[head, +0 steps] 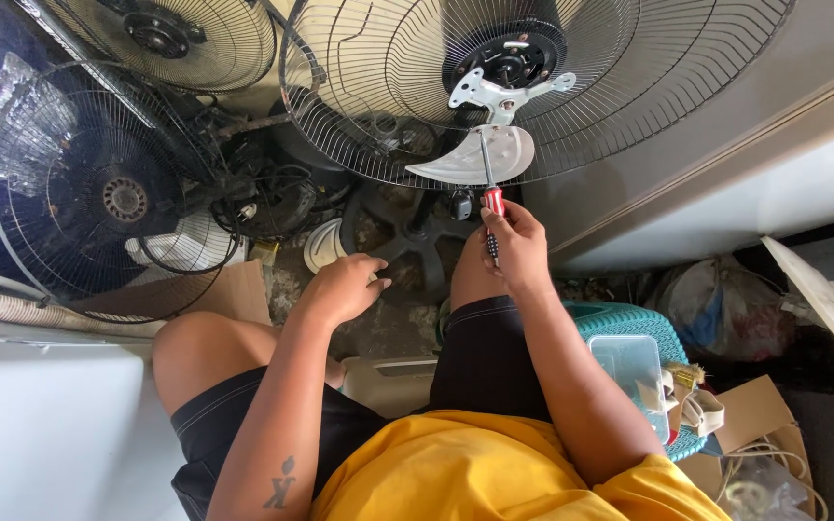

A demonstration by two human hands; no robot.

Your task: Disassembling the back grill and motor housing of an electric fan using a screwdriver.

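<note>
overhead, right hand [516,246] grips screwdriver [488,188] at fan hub [504,68]; left hand [345,287] loosely curled, empty; wire guard [359,125] surrounds.

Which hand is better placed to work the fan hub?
Right. The right hand already grips the screwdriver, tip up near the hub bracket. The left hand is empty, lower and further away.

Both arms reach forward and down between the bare knees. The right hand [516,253] is raised a little higher, fingers curled in a closed grip with the thumb on top, wrist straight. The left hand [345,287] hangs lower, loosely cupped, palm down, fingers bent and holding nothing, the forearm angled inward.
</note>
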